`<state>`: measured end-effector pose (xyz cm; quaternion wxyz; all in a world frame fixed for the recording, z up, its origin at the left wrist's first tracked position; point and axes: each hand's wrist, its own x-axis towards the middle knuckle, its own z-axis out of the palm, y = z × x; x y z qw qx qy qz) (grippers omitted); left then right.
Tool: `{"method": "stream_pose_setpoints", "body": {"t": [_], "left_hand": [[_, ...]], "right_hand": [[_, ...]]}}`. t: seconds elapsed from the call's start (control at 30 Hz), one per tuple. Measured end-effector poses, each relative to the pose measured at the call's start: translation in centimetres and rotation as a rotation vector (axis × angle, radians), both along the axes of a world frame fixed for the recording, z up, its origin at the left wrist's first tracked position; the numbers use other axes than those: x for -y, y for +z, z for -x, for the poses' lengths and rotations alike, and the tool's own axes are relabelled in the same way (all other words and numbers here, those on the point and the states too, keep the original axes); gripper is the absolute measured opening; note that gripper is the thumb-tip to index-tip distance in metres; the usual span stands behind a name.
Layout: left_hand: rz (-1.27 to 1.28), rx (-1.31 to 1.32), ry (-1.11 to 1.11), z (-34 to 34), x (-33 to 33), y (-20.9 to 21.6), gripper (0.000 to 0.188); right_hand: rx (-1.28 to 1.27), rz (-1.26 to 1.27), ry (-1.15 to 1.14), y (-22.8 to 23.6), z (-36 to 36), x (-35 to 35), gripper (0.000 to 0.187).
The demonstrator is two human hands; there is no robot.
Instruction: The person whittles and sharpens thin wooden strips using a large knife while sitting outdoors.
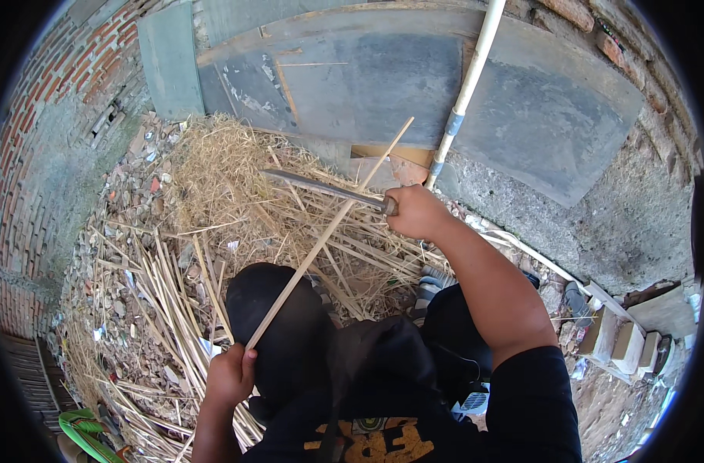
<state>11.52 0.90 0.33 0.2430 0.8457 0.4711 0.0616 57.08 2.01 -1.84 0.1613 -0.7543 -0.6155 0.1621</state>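
Note:
My left hand (230,376) is closed around the lower end of a long, thin bamboo strip (309,261). The strip slants up and to the right, passing over my left knee. In my right hand (418,212) is the handle of a machete (321,186), its long blade pointing left. The blade crosses the strip in its upper part, close to my right fist; whether it bites into the strip I cannot tell. Beyond the blade the strip's far end stands free in front of the grey boards.
A heap of pale shavings (217,170) lies ahead on rubble. Many loose bamboo strips (163,289) spread at the left. Grey boards (398,73) lean at the back, with a white pipe (470,81) before them. A brick wall (39,154) rises at the left.

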Motion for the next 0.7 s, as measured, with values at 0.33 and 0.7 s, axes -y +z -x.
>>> {"method": "stream_pose_setpoints", "body": {"t": [0.33, 0.7], "left_hand": [[0.010, -0.014, 0.035, -0.5, 0.3, -0.1, 0.038], [-0.007, -0.037, 0.021, 0.5, 0.4, -1.0, 0.039]], "right_hand": [[0.017, 0.125, 0.022, 0.1, -0.4, -0.4, 0.027], [-0.022, 0.100, -0.051, -0.3, -2.1, 0.5, 0.031]]}}
